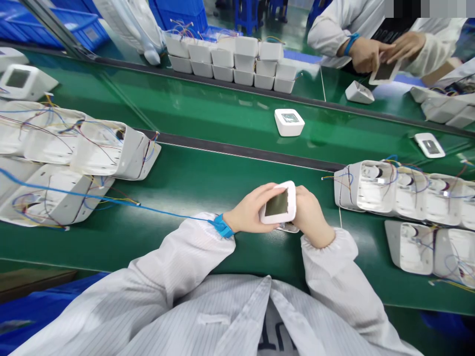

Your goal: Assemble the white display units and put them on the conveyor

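Observation:
My left hand [250, 210] is closed around a white square housing with a dark display [276, 205], its thumb along the top edge. The housing is tilted above the green bench, screen toward me. Close behind its right side is my right hand [309, 212], with curled fingers largely hidden by the housing. What that hand grips cannot be made out. A pale part with a shiny piece [288, 227] shows just below the housing, between the hands; most of it is covered. A blue strap [221, 226] with a cord circles my left wrist.
Open white housings with loose wires stand in rows at left [100, 148] and right [376, 185]. Beyond a black rail [237, 153], white screen units [289, 122] lie on a green strip. More stacked housings [222, 64] and a co-worker's hands [386, 52] are across.

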Demonstrator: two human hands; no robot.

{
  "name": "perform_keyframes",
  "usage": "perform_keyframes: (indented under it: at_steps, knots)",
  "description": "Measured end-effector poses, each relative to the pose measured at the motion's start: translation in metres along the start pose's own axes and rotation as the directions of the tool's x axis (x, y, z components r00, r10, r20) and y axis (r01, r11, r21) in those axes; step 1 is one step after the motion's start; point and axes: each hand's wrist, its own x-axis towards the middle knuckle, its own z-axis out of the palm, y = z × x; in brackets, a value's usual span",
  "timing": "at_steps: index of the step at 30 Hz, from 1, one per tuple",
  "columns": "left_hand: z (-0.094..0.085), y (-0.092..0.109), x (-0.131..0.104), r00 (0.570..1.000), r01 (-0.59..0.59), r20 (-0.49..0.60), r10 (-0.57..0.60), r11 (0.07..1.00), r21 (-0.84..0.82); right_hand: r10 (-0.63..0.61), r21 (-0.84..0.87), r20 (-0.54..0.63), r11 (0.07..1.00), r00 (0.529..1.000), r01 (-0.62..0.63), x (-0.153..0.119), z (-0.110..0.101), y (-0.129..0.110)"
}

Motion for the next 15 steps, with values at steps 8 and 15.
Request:
perform_keyframes:
  at_steps: [8,15]
  knots:
    - [-0.009,0.004,0.007,0.951,-0.006,0.305,-0.056,0.980,0.201,-0.012,0.716,0.241,0.677,0.971,-0.169,0.003,-0.024,0.043]
    - [-0.004,0.000,0.004,0.935,0.063,0.325,-0.139,0.971,0.232,0.354,0.863,0.145,0.412,0.924,-0.293,0.012,-0.001,0.012]
